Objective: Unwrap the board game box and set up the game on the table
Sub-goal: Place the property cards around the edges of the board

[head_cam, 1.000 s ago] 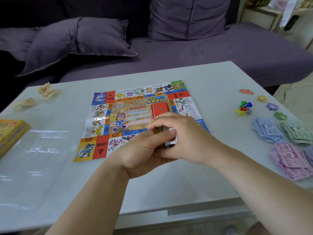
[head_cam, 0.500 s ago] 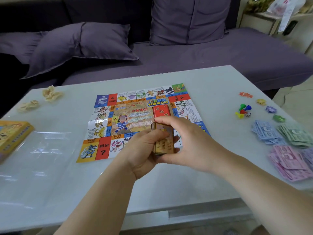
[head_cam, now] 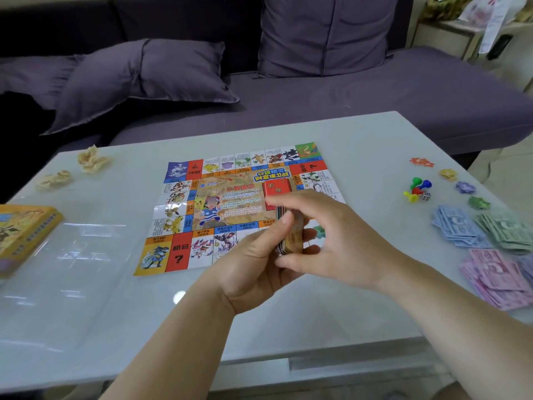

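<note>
A: Why is the card stack [head_cam: 291, 235] held on edge at centre frame?

B: Likely to square it up. The left hand [head_cam: 253, 264] wraps it from below and the right hand [head_cam: 331, 238] pinches its ends. Both are clamped on it, just above the board [head_cam: 202, 203] on the counter [head_cam: 375, 145].

A: Any writing?

B: The red deck [head_cam: 277, 187] on the board reads "机会". So does 1 red square at the board's lower left, with "?". The box [head_cam: 26, 229] lies at the left edge, its print blurred.

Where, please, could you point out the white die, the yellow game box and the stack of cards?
white die [head_cam: 426, 195]: head view, its top face.
yellow game box [head_cam: 26, 226]: head view, middle of the lid.
stack of cards [head_cam: 296, 236]: head view, golden outer card face.
</note>
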